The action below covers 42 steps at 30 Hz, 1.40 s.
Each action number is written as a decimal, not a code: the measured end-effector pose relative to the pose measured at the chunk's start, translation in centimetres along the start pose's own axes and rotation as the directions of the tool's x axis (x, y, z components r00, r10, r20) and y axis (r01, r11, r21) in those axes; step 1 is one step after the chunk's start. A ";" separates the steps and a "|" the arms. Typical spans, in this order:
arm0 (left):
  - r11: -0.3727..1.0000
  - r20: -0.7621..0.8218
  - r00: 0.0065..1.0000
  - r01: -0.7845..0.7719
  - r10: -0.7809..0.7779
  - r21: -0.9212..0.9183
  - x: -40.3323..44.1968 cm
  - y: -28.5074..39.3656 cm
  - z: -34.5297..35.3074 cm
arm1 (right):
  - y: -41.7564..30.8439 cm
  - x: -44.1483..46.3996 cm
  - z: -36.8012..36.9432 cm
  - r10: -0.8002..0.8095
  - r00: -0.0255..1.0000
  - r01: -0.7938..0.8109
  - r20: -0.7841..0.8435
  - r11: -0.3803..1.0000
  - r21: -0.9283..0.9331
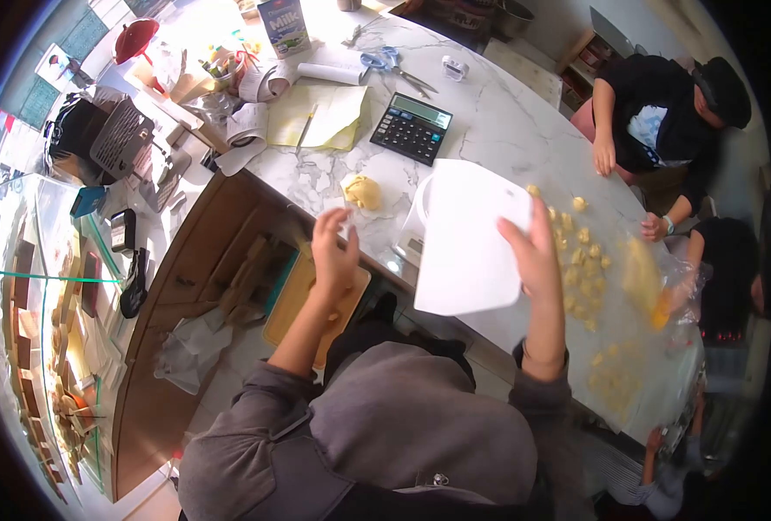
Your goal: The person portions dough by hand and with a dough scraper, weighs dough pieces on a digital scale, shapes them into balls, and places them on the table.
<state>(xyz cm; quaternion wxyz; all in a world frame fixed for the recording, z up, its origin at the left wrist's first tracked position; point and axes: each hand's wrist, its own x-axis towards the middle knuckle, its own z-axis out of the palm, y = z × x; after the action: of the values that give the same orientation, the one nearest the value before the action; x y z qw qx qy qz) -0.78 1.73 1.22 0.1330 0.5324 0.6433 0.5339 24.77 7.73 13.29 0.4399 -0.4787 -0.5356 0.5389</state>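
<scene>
- Gripping one white board (pixel 471 243) at its edge, the right hand (pixel 537 252) is closed, thumb on its face, over the desk (pixel 316 178).
- One left hand (pixel 335 256), partly open with fingers curled, hangs near one dough lump (pixel 364 192); a grasp there is unclear.
- One calculator (pixel 411 128); the small dough pieces (pixel 583 273) blur together, too many to count surely.
- The board partly hides a white device (pixel 410 241).
- Board: flat, plain, with a small corner hole.

Grey-brown long-sleeved top (sleeves pushed up)
</scene>
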 end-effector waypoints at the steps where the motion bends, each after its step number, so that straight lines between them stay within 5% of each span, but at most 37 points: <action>1: 1.000 -0.012 1.000 0.024 -0.023 0.021 1.1 -1.0 -0.5 | -0.3 1.8 2.5 -0.065 0.998 0.070 0.027 0.968 -0.241; 3: 0.999 0.011 0.999 0.040 -0.040 0.026 3.2 -3.1 -0.4 | -0.1 5.2 7.2 -0.151 0.982 0.188 0.111 0.831 -0.524; 9: 0.999 0.181 0.983 0.030 -0.028 -0.011 6.0 -5.7 0.5 | 2.9 10.6 15.7 -0.014 0.953 0.257 0.302 0.558 -0.789; 12: 0.988 0.199 0.976 -0.115 0.094 0.100 5.7 -6.5 0.5 | 3.4 10.2 16.9 0.019 0.935 0.304 0.353 0.467 -0.830; 16: 0.999 0.222 0.975 -0.005 -0.005 0.044 5.7 -5.5 -0.3 | 2.6 10.0 17.2 0.105 0.905 0.317 0.413 0.481 -0.817; 29: 0.988 0.293 0.956 -0.065 0.022 0.137 5.8 -5.0 -2.0 | 1.9 8.3 19.6 0.249 0.902 0.220 0.351 0.435 -0.873; 34: 0.995 0.318 0.943 0.091 -0.101 0.049 6.5 -5.1 -1.9 | 2.4 9.3 19.7 0.181 0.918 0.243 0.352 0.446 -0.862; 42: 0.984 0.295 0.943 0.118 -0.153 0.135 5.8 -5.3 -2.2 | 4.2 11.5 21.1 0.020 0.940 0.285 0.341 0.502 -0.816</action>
<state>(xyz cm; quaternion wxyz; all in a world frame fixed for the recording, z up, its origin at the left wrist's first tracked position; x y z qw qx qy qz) -7.58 6.10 -0.05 0.2359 0.5694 0.6800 0.3972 2.36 15.58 7.93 0.0983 -0.4999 -0.8276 0.2356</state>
